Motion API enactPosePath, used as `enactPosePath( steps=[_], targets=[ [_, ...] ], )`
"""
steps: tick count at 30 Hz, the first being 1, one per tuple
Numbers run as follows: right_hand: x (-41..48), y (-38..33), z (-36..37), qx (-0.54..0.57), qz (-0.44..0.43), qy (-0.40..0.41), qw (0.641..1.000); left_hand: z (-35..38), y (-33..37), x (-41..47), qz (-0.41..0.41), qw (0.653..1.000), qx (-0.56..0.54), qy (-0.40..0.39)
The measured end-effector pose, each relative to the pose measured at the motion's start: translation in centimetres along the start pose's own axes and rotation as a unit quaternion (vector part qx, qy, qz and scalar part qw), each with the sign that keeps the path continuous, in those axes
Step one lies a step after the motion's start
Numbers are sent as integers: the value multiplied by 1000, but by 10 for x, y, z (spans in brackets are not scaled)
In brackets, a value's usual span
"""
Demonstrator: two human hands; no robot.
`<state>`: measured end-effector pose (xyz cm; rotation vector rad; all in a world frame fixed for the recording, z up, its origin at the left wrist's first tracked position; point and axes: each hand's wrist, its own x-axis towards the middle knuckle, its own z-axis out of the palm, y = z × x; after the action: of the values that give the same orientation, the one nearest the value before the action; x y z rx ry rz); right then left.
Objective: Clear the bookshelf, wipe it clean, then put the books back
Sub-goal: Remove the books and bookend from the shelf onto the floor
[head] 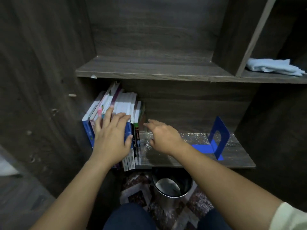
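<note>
Several books (pixel 123 103) stand leaning at the left end of the lower shelf (pixel 235 155) of a dark wooden bookshelf. My left hand (pixel 111 138) lies over their top edges with fingers spread, the thumb against a blue spine. My right hand (pixel 162 136) hovers just right of the row, fingers loosely extended toward the last book, holding nothing. A blue metal bookend (pixel 217 140) stands at the right on the same shelf. A light blue cloth (pixel 274 67) lies crumpled in the upper right compartment.
The upper middle shelf (pixel 149 70) is bare. Below the lower shelf a round metal bin (pixel 171 185) stands on a patterned rug (pixel 136 193). My knees show at the bottom edge. A dark wooden side panel (pixel 41 97) closes the left.
</note>
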<state>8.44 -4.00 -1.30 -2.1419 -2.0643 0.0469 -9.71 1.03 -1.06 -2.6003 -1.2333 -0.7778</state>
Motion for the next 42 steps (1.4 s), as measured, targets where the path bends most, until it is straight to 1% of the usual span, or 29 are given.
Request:
enactPosePath(
  steps=[4, 10, 12, 16, 19, 23, 29, 33, 35, 37, 40, 42],
  targets=[
    [16, -3, 14, 11, -8, -11, 1000, 11, -3, -2, 5, 1000, 28, 1],
    [35, -1, 22, -6, -29, -12, 999, 26, -4, -2, -1, 1000, 29, 4],
    [38, 3, 24, 9, -33, 4, 999, 30, -5, -1, 0, 1000, 29, 6],
    [43, 11, 30, 54, -53, 63, 995, 33, -6, 0, 1, 1000, 26, 13],
    [48, 16, 34, 97, -48, 73, 991, 34, -6, 0, 2, 1000, 23, 16],
    [51, 19, 30, 117, -53, 81, 988, 34, -7, -1, 3, 1000, 14, 20],
    [53, 27, 26, 47, -101, 87, 990, 26, -11, -5, 22, 999, -2, 24],
    [50, 35, 12, -55, -148, 102, 982, 23, -13, -7, 24, 1000, -1, 19],
    [49, 31, 11, -54, -150, 106, 981, 24, -12, -7, 24, 1000, -1, 19],
    [46, 24, 19, -5, -133, 106, 985, 25, -11, -9, 20, 1000, -5, 22],
    [42, 11, 34, 171, -110, 77, 976, 25, -9, -10, 7, 1000, -9, 22],
    [40, 2, 39, 243, -91, 43, 965, 25, -9, -11, 5, 1000, -8, 21]
  ],
)
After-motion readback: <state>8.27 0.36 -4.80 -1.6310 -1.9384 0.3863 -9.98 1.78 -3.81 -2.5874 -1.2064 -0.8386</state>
